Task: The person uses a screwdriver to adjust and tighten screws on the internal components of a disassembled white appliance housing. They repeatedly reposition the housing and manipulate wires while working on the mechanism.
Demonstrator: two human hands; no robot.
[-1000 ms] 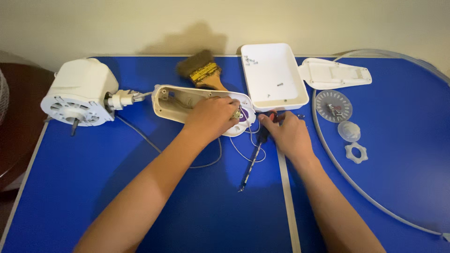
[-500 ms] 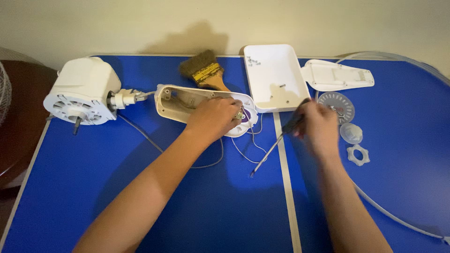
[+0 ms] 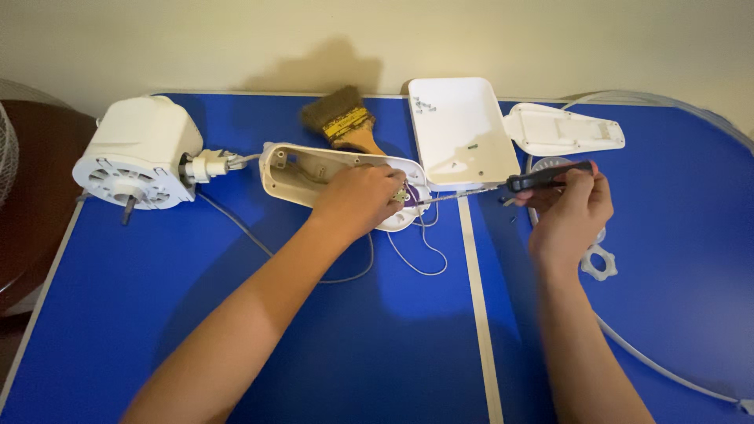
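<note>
My left hand (image 3: 361,200) rests on the open cream-coloured fan housing (image 3: 294,169), fingers pressing near its right end where thin wires show. My right hand (image 3: 569,208) grips a screwdriver (image 3: 542,177) by its black handle. The shaft lies nearly level and its tip points left into the housing end, beside my left fingers. A white fan motor unit (image 3: 133,153) lies at the left, joined to the housing by a short neck.
A brown paintbrush (image 3: 345,122) lies behind the housing. A white tray (image 3: 459,129) holding small screws and a white cover plate (image 3: 561,129) sit at the back. A white nut (image 3: 601,263), a round plastic part and a curved white ring (image 3: 667,365) lie right.
My right hand has lifted the screwdriver off the table, turned it level and brought its tip to the housing end. My left hand stayed on the housing.
</note>
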